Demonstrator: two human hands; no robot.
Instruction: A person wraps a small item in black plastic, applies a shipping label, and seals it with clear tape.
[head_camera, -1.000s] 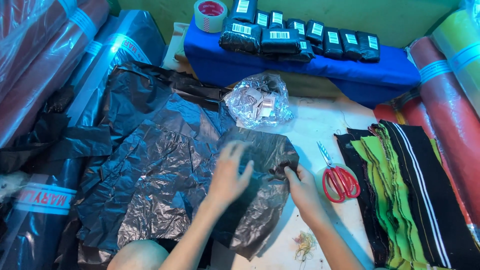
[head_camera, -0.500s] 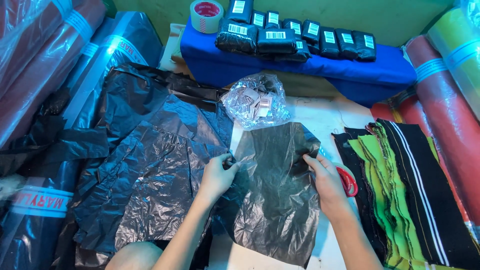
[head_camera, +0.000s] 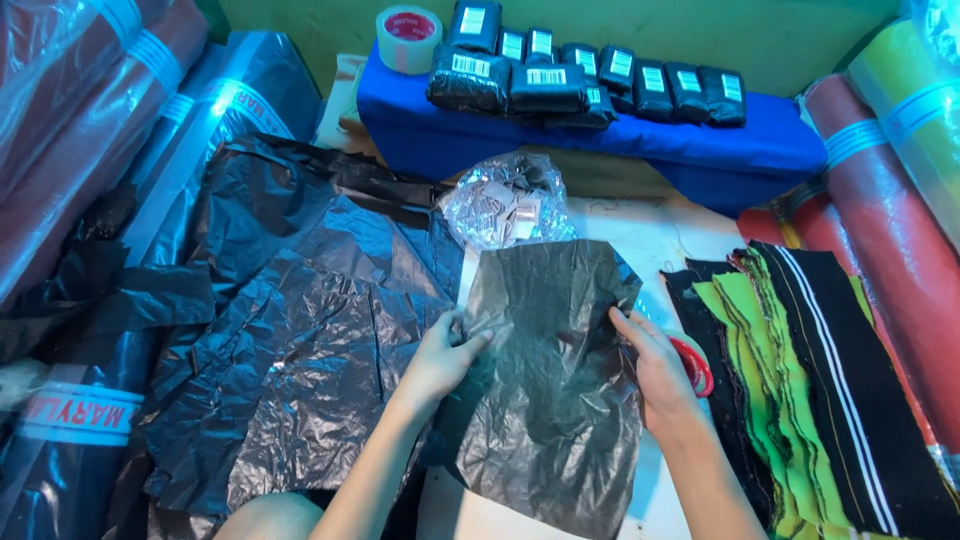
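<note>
A thin black plastic sheet lies spread on the white work surface in front of me. My left hand pinches its left edge between thumb and fingers. My right hand grips its right edge and partly covers red-handled scissors. The sheet hangs flat between both hands, its far corners near a clear bag of small labels.
A crumpled heap of black plastic lies to the left, beside wrapped fabric rolls. Black and green striped cloth strips are stacked at the right. Behind, a blue block bears several black wrapped packets and a tape roll.
The bunched sheet has been pulled open and spread flat. My left hand took hold of its left edge and my right hand shifted right, over the scissors.
</note>
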